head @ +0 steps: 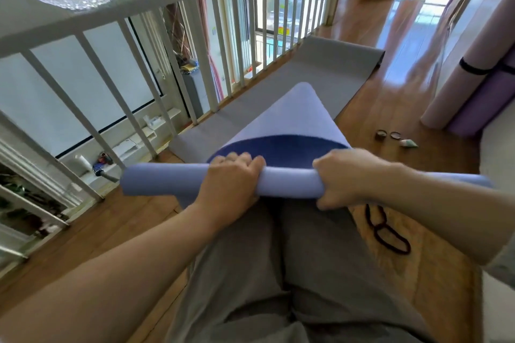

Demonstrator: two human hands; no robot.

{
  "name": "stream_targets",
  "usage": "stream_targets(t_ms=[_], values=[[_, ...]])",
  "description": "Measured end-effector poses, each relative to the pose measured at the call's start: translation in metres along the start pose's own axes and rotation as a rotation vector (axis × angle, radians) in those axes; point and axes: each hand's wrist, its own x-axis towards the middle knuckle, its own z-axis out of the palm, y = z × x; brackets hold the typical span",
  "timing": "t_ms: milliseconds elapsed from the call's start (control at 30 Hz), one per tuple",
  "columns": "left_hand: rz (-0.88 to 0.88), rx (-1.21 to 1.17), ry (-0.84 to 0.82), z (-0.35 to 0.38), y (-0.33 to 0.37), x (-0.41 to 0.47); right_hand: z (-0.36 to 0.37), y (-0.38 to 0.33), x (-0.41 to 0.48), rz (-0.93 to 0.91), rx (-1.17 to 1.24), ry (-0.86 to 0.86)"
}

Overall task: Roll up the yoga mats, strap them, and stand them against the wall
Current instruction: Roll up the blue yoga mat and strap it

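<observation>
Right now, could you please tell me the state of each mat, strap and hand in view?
blue mat: partly rolled, tail unrolled
left hand: grips the roll
right hand: grips the roll
grey mat: unrolled, flat on the floor
pink mat: rolled, strapped, leaning upright
purple mat: rolled, leaning beside it
loose strap: lying on the floor

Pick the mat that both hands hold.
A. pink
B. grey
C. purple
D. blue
D: the left hand and the right hand both have their grip on the rolled end of the blue mat, while the grey mat lies flat, untouched.
</observation>
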Motion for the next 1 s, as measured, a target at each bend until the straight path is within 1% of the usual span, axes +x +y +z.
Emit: stream_targets(t_ms=[100, 133, 167, 233, 333, 367, 400, 467, 533, 633, 700, 767, 867, 933, 967, 1000], values=[[-0.030, 0.047, -0.255, 0.008, 0.029, -0.029, 0.043, -0.014, -0.017, -0.007, 0.102, -0.123], [-0.049, 0.057, -0.294, 0.012, 0.037, -0.035, 0.055, -0.015, -0.022, 0.003, 0.144, -0.146], [-0.066, 0.067, -0.305, 0.016, 0.041, -0.037, 0.062, -0.014, -0.026, 0.024, 0.178, -0.121], [-0.084, 0.077, -0.301, 0.017, 0.046, -0.036, 0.070, -0.012, -0.035, 0.071, 0.180, 0.016], [-0.101, 0.063, -0.338, 0.017, 0.049, -0.032, 0.085, -0.021, -0.045, 0.037, 0.061, 0.352], [-0.105, 0.055, -0.361, 0.017, 0.051, -0.032, 0.091, -0.027, -0.047, 0.030, 0.040, 0.436], [-0.105, 0.047, -0.389, 0.018, 0.053, -0.032, 0.096, -0.033, -0.048, 0.031, 0.030, 0.482], [-0.115, 0.020, -0.472, 0.018, 0.054, -0.030, 0.099, -0.038, -0.044, 0.059, 0.036, 0.435], [-0.133, -0.016, -0.571, 0.018, 0.051, -0.025, 0.089, -0.034, -0.038, 0.071, 0.067, 0.301], [-0.146, -0.085, -0.703, 0.012, 0.044, -0.011, 0.074, -0.022, -0.027, 0.018, 0.236, 0.147], [-0.160, -0.077, -0.733, 0.007, 0.045, -0.006, 0.069, -0.016, -0.019, -0.011, 0.305, 0.046], [-0.157, 0.022, -0.670, 0.006, 0.055, -0.009, 0.066, -0.011, -0.011, -0.017, 0.357, -0.054], [-0.100, 0.132, -0.499, 0.016, 0.067, -0.020, 0.064, -0.007, 0.001, -0.010, 0.400, -0.137], [-0.074, 0.098, -0.448, 0.023, 0.062, -0.020, 0.065, -0.007, 0.004, -0.016, 0.363, -0.108], [-0.062, 0.073, -0.449, 0.024, 0.056, -0.015, 0.069, -0.008, 0.003, -0.015, 0.319, -0.039], [-0.051, 0.052, -0.470, 0.025, 0.051, -0.010, 0.074, -0.012, 0.000, -0.009, 0.255, 0.065]])
